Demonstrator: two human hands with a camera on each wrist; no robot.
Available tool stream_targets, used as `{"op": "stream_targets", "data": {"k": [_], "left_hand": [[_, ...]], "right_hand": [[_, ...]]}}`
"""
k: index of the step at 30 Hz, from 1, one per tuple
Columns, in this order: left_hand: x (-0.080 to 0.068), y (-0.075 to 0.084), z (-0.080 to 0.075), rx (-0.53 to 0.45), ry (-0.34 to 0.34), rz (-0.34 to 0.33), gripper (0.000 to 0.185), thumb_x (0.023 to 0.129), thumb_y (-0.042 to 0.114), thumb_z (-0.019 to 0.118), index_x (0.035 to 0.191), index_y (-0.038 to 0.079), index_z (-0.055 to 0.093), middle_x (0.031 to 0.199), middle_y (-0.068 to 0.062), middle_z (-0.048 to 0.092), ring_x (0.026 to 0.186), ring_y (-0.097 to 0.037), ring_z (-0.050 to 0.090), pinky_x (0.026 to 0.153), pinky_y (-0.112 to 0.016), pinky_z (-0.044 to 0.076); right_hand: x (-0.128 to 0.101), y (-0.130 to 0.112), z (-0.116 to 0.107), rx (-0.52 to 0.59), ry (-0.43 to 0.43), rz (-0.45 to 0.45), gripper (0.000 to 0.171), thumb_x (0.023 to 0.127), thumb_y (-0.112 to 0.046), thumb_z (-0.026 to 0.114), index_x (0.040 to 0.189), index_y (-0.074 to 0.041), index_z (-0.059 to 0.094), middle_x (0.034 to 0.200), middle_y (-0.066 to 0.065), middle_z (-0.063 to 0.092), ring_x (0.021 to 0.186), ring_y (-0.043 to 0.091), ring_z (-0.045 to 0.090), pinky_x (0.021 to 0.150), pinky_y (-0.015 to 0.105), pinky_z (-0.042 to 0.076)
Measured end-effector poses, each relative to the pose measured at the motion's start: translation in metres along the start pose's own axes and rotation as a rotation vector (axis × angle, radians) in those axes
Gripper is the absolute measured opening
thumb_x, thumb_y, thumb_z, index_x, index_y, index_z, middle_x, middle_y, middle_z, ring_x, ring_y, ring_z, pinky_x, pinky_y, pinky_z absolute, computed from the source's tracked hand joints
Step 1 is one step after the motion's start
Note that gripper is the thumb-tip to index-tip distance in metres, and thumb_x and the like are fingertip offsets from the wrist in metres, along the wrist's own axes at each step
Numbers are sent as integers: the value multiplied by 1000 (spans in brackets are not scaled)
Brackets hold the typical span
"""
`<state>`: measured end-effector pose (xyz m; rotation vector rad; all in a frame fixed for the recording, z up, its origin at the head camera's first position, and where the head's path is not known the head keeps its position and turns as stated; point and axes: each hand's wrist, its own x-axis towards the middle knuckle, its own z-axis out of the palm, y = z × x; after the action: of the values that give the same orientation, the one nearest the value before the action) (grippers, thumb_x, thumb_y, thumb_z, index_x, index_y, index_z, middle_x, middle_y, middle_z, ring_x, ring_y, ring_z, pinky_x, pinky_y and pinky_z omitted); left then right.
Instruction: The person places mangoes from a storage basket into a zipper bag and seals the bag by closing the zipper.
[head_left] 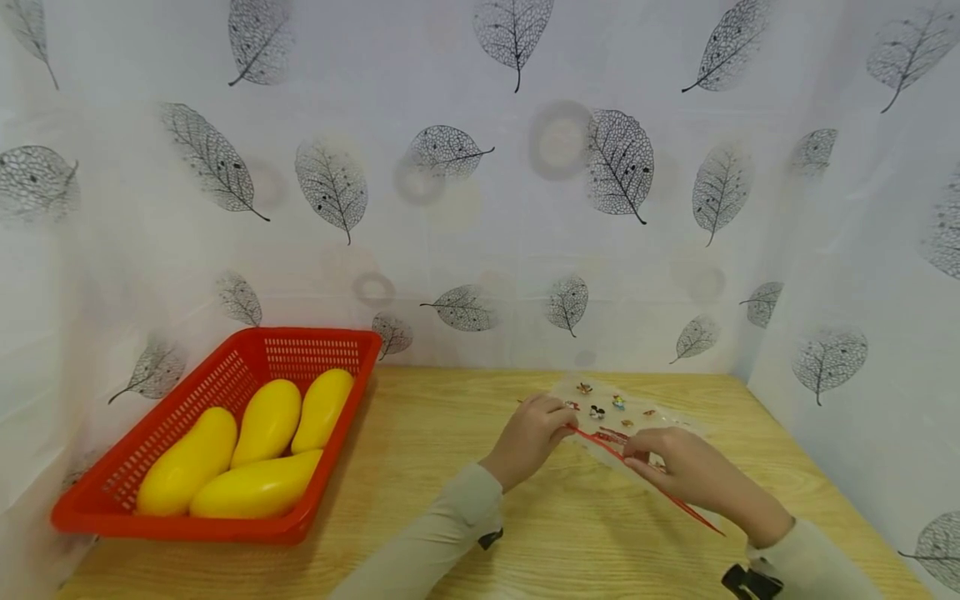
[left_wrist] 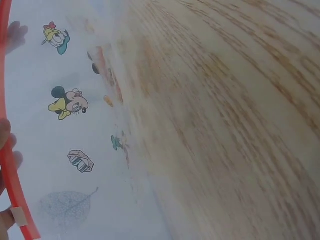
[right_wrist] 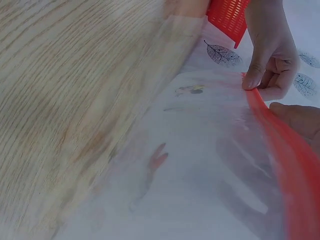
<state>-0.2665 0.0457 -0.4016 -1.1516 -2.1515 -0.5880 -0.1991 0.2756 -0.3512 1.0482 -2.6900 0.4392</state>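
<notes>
A clear plastic zip bag (head_left: pixel 637 407) with small cartoon prints and a red edge strip (head_left: pixel 693 512) is held up over the right part of the table, its body sloping away toward the back. My left hand (head_left: pixel 528 440) pinches the red strip at its left end, thumb and fingers on either side. Farther right along the same strip, my right hand (head_left: pixel 693 471) grips it between thumb and curled fingers. The left wrist view shows a cartoon mouse print (left_wrist: pixel 69 103) on the bag, with fingertips at the red edge. A pale slider (left_wrist: pixel 19 216) sits near one end of the strip.
A red plastic basket (head_left: pixel 300 525) stands on the left of the wooden table (head_left: pixel 420 467). Several yellow mangoes (head_left: pixel 267 423) lie in it. A white curtain (head_left: pixel 480 250) printed with dark leaves hangs behind the table and along both sides.
</notes>
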Motion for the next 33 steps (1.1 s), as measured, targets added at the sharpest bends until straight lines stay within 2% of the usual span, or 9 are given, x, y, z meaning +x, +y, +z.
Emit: {"op": "stream_targets", "data": {"k": [3,12,16,21,26,29,33], "left_hand": [[-2,-1,-1,-12,21,17,4,83,17,68,87,18,68,88,7,67,85,-6,61,102,-28,43],[-6,-5,-3,-90,27,33,8,87,17,62,91,14,69,94,3,68,93,-9,63,109,-44,37],[-6,-6,-5,-105,38,56,7,87,18,62,89,14,68,91,3,67,91,-9,63,108,-45,37],[-6,-6,-7,-103,31,69,6,87,17,63,88,15,68,91,4,66,91,-9,62,109,-44,36],[-6,-5,-8,-39,37,101,7,84,18,67,91,16,68,92,4,66,91,-9,62,108,-41,38],[-5,-4,-11,36,50,133,15,82,21,71,96,17,68,95,5,66,91,-9,61,102,-32,43],[-3,-1,-15,113,68,184,28,79,23,75,105,17,67,102,3,65,98,-11,60,95,-24,45]], "right_hand": [[0,1,0,31,-9,13,9,90,-17,62,93,-15,70,78,-11,66,68,-9,52,58,22,48],[1,2,-4,73,-26,8,10,91,-19,60,94,-18,69,82,-15,64,72,-7,54,60,23,48],[3,-1,-4,32,3,-39,6,88,-17,65,92,-20,68,76,-18,60,67,-9,50,58,21,46],[5,-7,-1,-47,27,-90,11,81,-13,70,83,-23,65,66,-22,50,56,-10,40,54,17,40],[6,-12,3,-120,103,-62,19,76,-5,71,73,-22,62,59,-20,44,52,-10,30,46,12,30],[6,-14,5,-167,167,-55,22,73,-4,72,70,-22,59,57,-19,41,52,-10,26,45,12,27],[8,-15,8,-214,237,-59,22,70,-4,73,69,-21,59,56,-19,40,52,-9,24,44,11,25]]}}
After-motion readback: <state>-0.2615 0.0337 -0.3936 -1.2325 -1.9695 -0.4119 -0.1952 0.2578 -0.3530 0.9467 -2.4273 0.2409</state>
